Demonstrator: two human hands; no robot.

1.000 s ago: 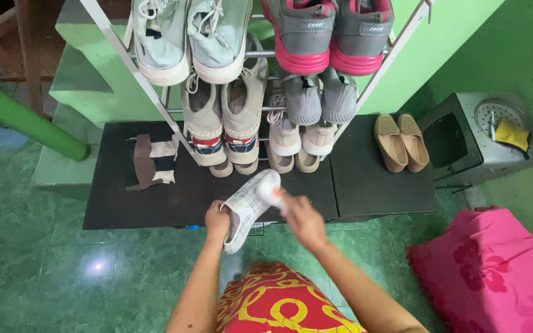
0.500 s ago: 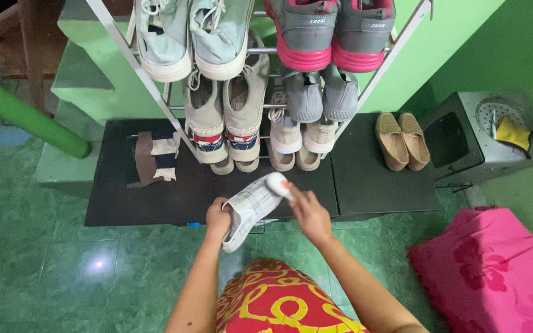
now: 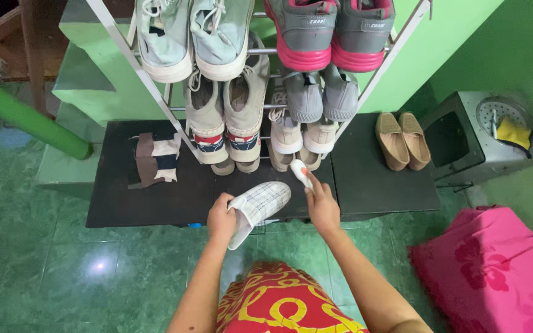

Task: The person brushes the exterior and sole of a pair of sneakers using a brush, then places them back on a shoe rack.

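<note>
Two bare hands in view, both occupied. Left hand (image 3: 220,217) clamped on heel end of white checked fabric slip-on shoe (image 3: 255,206); shoe held just above front edge of black low bench (image 3: 174,197), toe pointing right and away from person. Right hand (image 3: 322,206) closed round small white brush-like object w/ orange-red spot (image 3: 300,172); exact kind cannot be told. Object lifted clear of shoe, near its toe, not touching. Behind: tilted white metal shoe rack (image 3: 155,92) w/ several pairs, incl. mint canvas sneakers (image 3: 192,37) top left, grey-pink trainers (image 3: 328,31) top right, beige lace-ups (image 3: 226,114) below. Tan flat pair (image 3: 402,142) on bench, right side. Folded brown/cream/navy cloth (image 3: 155,160) on bench, left. Grey metal box (image 3: 482,135) far right, pink floral cushion (image 3: 495,265) on green tile floor.
</note>
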